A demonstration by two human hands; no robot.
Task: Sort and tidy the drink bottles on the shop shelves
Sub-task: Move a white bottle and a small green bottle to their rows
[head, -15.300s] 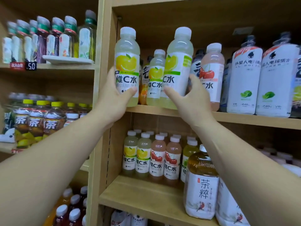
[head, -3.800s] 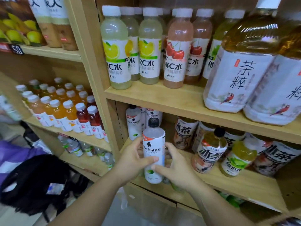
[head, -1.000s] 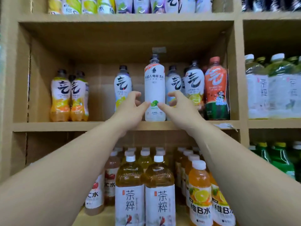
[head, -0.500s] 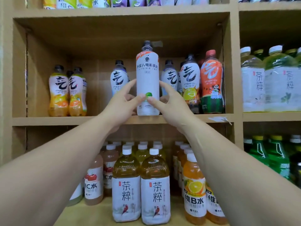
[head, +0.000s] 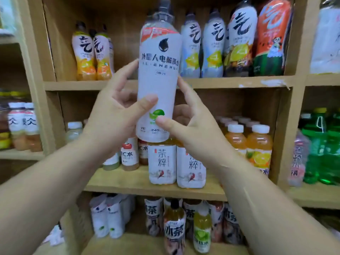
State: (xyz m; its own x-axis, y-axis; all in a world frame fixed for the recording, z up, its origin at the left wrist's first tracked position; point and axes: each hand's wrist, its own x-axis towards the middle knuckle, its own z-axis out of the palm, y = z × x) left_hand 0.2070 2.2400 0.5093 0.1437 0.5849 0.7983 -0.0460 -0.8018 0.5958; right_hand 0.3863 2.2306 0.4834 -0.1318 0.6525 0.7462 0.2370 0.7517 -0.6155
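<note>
Lifted off the upper shelf (head: pixel 211 83) since the earlier frame, the white electrolyte-water bottle (head: pixel 158 74) sits clasped by left hand (head: pixel 117 115) and right hand (head: pixel 193 124) (still unplaced); matching bottles (head: pixel 106 216) stand well below it.

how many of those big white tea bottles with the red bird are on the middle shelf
2. Both stand at the front of the middle shelf, side by side: one below the held white bottle, the other just to its right. More may be hidden behind.
</note>
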